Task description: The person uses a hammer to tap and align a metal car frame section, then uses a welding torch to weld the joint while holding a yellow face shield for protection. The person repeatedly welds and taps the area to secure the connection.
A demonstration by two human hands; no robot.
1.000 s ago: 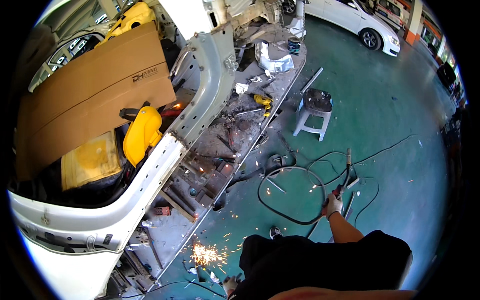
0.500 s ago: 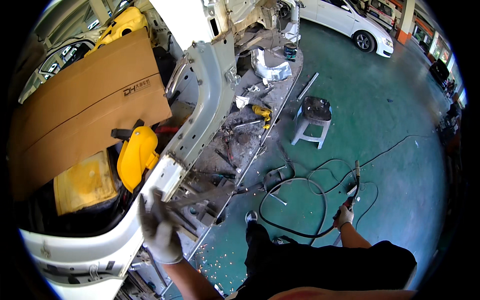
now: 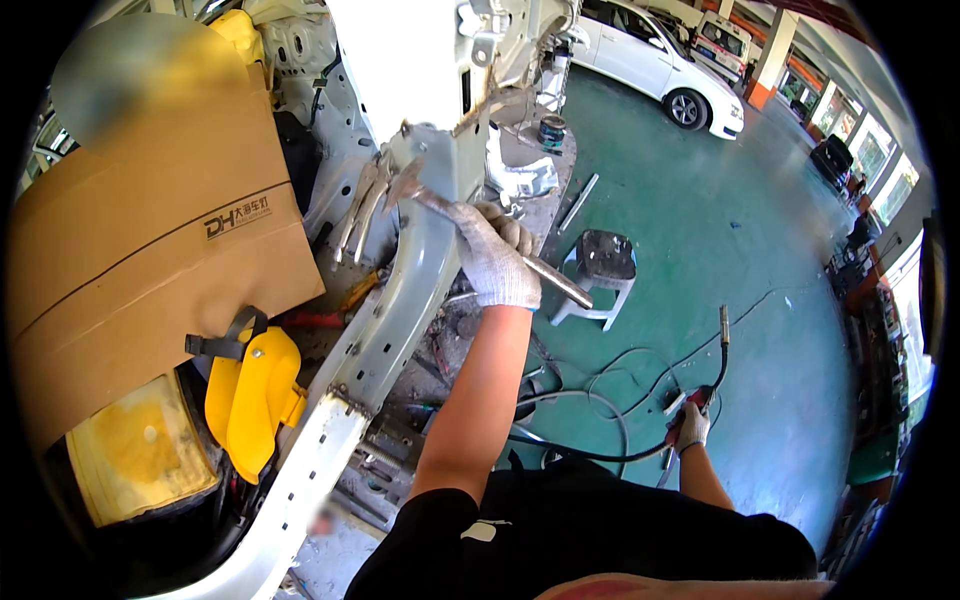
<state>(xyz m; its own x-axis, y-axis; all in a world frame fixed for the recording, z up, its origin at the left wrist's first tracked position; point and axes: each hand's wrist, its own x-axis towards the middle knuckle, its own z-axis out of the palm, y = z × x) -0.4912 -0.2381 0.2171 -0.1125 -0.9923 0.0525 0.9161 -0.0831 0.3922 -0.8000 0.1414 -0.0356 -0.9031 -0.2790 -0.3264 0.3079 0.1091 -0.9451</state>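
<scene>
Left hand (image 3: 498,258) grips a hammer (image 3: 558,281) over the grey frame (image 3: 422,265), contact unclear; right hand (image 3: 692,428) clutches a torch (image 3: 701,398).

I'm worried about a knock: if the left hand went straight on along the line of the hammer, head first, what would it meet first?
Probably the silver pliers at the edge of the grey pillar, just past the head of the hammer in the left hand; depth is unclear.

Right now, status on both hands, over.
Left hand gripping hammer. Right hand holding welding torch. Pliers close beside hammer's head.
</scene>
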